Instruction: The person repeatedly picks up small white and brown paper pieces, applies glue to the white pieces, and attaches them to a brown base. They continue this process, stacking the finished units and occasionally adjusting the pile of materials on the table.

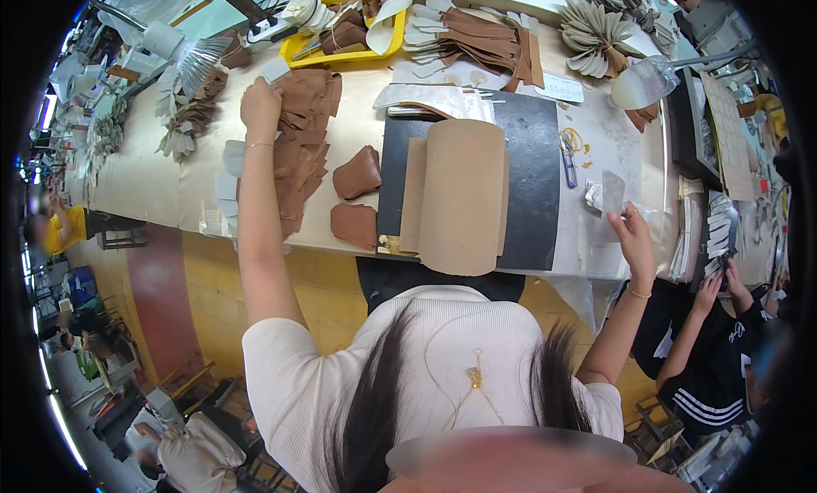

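My left hand [261,110] reaches to the far end of a long overlapping row of brown leather pieces [298,165]. Its fingers are curled by a pale flat piece [275,69]; whatever they grip is hidden. At the right, my right hand [631,233] pinches a thin, greyish, see-through sheet [613,192] above a small crinkled silvery thing [594,196]. Between my arms, a tan curved board [464,195] lies on a black mat [532,186]. Two folded brown leather pieces [357,173] sit left of the mat.
A yellow tray [345,54] with leather bundles stands at the back. Purple-handled snips [569,165] and yellow bands [575,140] lie right of the mat. Lamps [644,83] hang low at both sides. Fanned leather bundles [489,42] line the far side. A co-worker [706,348] sits at the right.
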